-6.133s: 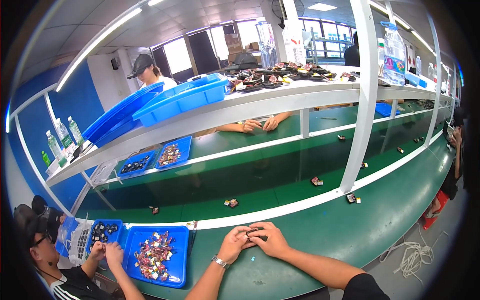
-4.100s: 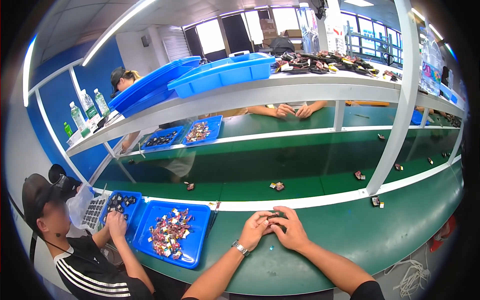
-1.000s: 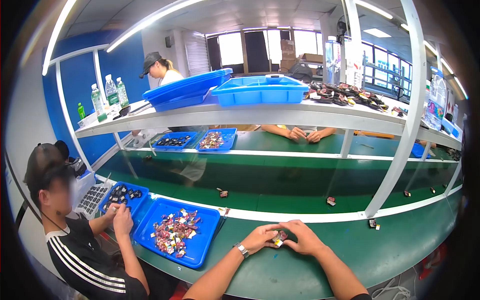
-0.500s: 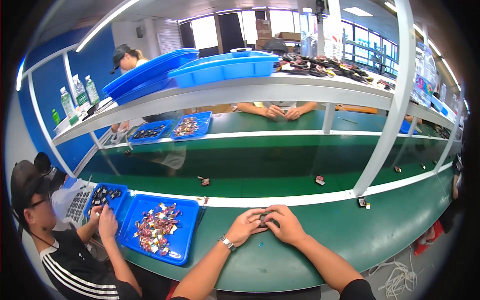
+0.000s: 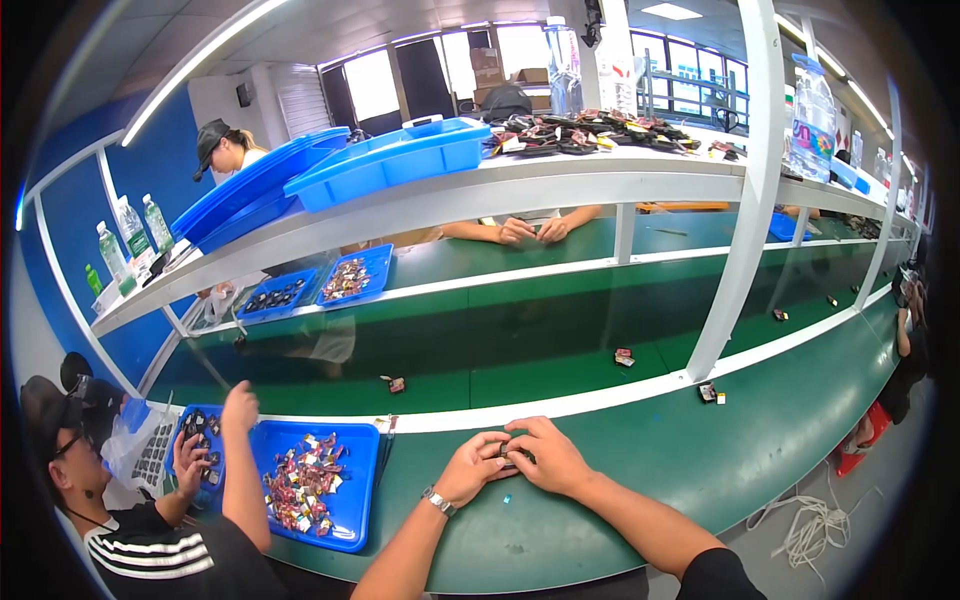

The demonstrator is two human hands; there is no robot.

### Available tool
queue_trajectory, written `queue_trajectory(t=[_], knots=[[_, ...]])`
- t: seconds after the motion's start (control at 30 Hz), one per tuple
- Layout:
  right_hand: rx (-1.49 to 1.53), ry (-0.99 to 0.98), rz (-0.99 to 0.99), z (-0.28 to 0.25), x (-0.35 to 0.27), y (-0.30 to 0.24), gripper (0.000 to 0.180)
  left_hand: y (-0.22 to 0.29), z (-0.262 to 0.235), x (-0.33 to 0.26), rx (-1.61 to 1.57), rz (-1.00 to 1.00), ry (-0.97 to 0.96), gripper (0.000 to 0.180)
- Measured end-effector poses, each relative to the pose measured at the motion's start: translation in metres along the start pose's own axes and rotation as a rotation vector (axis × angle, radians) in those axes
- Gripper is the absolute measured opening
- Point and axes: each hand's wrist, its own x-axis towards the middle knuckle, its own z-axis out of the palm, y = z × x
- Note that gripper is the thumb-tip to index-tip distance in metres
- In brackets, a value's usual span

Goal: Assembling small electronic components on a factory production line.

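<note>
The curled left hand [image 5: 466,475] and right hand [image 5: 552,460] grip a small dark piece [image 5: 507,455]; left of them sits a blue rectangular plastic tray [image 5: 357,490].

Brightly lit by a long white tube light [image 5: 206,66] at upper left and a square white ceiling panel [image 5: 672,11] at upper right. Blown out at the tall glass windows [image 5: 372,85], top centre. Pale with sheen on the smooth green tabletop [image 5: 640,440], lower right. Smeared at a co-worker's raised bare hand [image 5: 240,408], lower left. Bowed toward a blackened rim.
</note>
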Motion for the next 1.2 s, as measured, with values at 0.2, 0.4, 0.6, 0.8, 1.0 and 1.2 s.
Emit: queue_trajectory(t=[0.2,0.4,0.6,0.8,1.0,1.2], knots=[[0.123,-0.136,0.055,-0.007,-0.002,0.004,0.011,-0.003,-0.002,0.001,-0.029,-0.021,0.012,0.034],[0.1,-0.119,0.011,-0.009,-0.004,0.006,0.014,-0.004,0.001,0.001,0.031,-0.017,0.041,0.029],[0.033,0.033,-0.013,0.003,-0.007,0.004,0.013,-0.003,0.002,0.001,-0.002,0.035,0.03,0.029],[0.113,0.018,0.056,0.007,-0.009,0.003,0.013,-0.006,-0.001,0.001,0.02,0.045,0.049,0.029],[0.098,0.086,0.088,0.009,-0.011,0.004,0.013,-0.009,-0.001,0.003,0.024,0.06,0.051,0.029],[0.121,0.063,0.086,0.012,-0.012,0.001,0.015,-0.006,-0.001,0.002,0.03,0.025,0.055,0.027]])
